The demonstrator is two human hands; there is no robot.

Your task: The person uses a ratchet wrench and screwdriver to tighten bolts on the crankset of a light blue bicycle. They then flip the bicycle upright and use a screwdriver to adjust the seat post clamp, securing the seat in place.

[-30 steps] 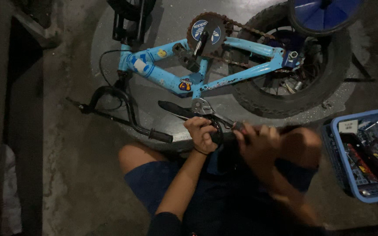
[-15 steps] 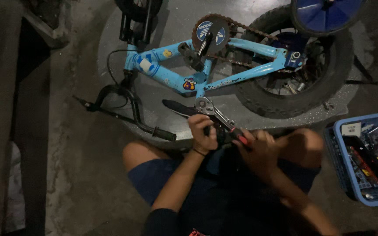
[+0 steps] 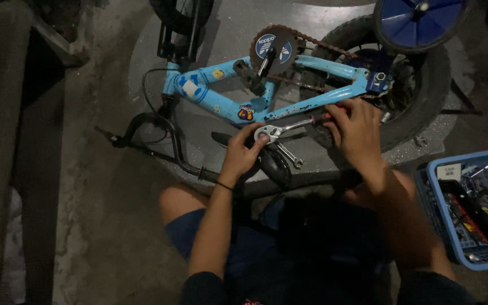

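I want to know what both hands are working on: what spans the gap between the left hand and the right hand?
In the head view, a silver ratchet wrench runs from the left hand to the right hand, just below the blue bicycle frame.

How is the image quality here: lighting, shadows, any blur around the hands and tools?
Head view: dim, uneven light; the left edge and the lap fall into deep shadow. The ratchet wrench glints but stays readable. The left hand and right hand look slightly soft, and the blue basket contents are murky.

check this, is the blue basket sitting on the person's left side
No, the blue basket of tools sits by the person's right arm, at the right edge of the head view.
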